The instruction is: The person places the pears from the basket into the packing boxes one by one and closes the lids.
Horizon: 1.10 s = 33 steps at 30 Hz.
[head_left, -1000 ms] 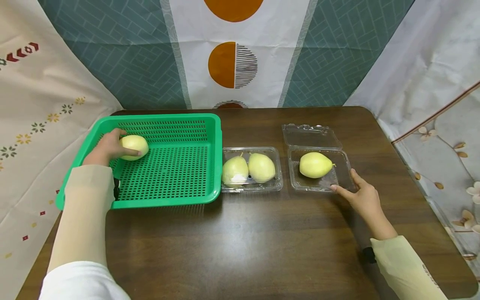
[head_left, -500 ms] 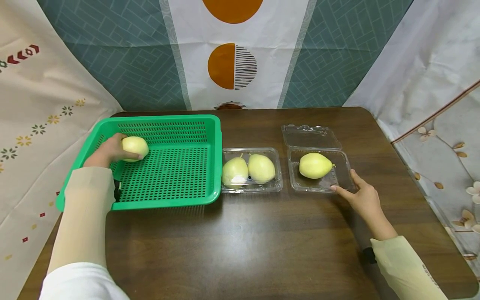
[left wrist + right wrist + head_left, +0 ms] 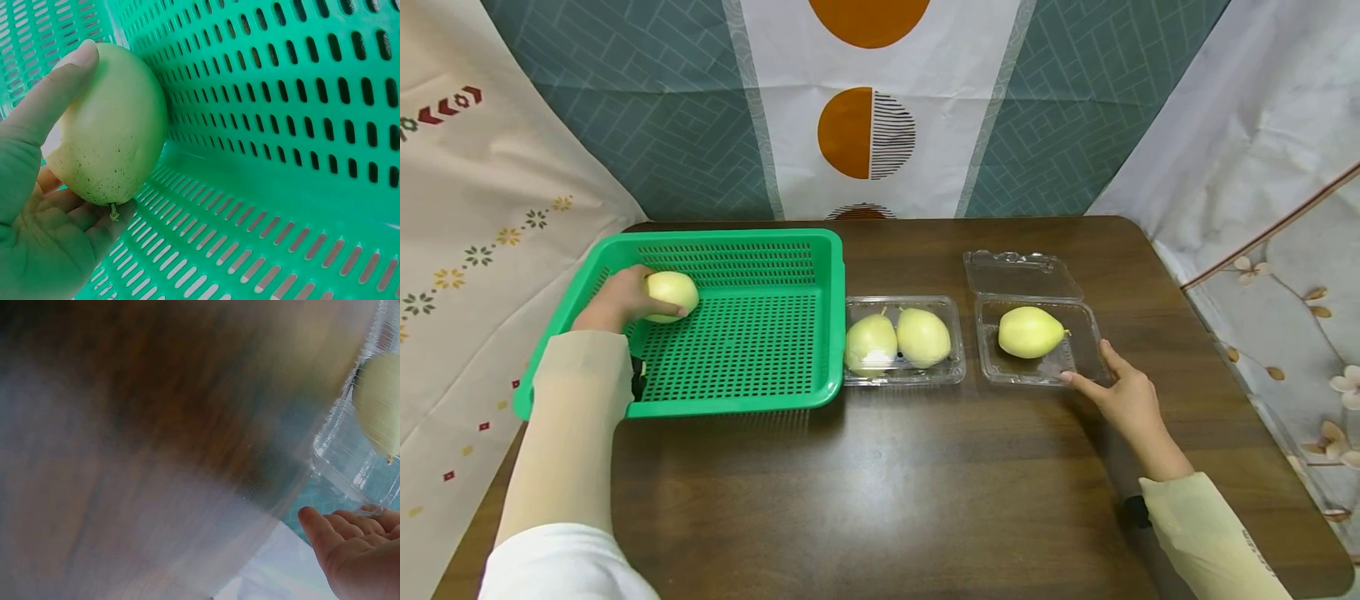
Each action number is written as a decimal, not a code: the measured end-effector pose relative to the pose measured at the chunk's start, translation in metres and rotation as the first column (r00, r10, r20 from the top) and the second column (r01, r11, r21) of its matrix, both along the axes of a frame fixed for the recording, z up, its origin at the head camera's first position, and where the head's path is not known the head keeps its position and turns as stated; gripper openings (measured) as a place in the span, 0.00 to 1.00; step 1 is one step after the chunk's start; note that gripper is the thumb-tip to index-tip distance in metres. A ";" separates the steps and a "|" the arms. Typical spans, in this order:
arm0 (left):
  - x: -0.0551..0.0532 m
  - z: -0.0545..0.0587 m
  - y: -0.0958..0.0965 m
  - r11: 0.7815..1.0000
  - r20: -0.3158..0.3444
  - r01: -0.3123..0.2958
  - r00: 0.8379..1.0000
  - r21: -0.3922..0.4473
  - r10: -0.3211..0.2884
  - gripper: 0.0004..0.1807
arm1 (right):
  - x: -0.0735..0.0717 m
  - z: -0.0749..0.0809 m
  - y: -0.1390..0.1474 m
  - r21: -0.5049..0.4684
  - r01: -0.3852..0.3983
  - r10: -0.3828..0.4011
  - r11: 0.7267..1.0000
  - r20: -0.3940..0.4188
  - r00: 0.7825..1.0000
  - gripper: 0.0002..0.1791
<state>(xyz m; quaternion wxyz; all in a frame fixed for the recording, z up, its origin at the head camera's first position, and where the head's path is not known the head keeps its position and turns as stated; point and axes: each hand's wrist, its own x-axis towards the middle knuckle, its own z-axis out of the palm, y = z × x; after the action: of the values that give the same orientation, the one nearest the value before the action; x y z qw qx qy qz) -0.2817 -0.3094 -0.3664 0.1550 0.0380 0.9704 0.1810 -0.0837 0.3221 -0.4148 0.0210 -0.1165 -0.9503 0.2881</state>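
Observation:
Inside the green basket [image 3: 833, 333], toward its left end, my left hand [image 3: 617, 300] grips a pale yellow-green pear [image 3: 673, 296]. In the left wrist view the thumb lies over the pear [image 3: 119, 125] and the fingers are beneath it, its stem pointing down. My right hand [image 3: 1127, 400] holds the near right corner of a clear plastic clamshell container [image 3: 1078, 367], thumb at the front edge and fingers at the right side. One yellow pear [image 3: 1030, 332] lies on its side in that container, whose lid [image 3: 1022, 275] is folded back.
Between the basket and the opened clamshell stands a closed clear clamshell [image 3: 955, 367] with two pears [image 3: 922, 337] in it. All of this is on a dark brown wooden table [image 3: 880, 500]. Patterned cloth [image 3: 1045, 108] hangs behind the table and at both sides.
My left hand has closed a little more around the pear, which stays nearly in place in the basket. The right hand and both containers have not visibly moved.

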 end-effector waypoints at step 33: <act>0.004 0.011 0.016 1.000 -0.086 -0.005 0.996 -0.011 0.004 0.46 | 0.000 0.001 0.000 0.014 0.000 0.000 1.000 -0.009 1.000 0.51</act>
<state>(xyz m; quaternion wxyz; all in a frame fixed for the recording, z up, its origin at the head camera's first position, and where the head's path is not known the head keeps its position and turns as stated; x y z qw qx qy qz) -0.2779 -0.2931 -0.3558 0.1129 0.0428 0.9773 0.1740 -0.0837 0.3218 -0.4142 0.0258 -0.1150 -0.9522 0.2819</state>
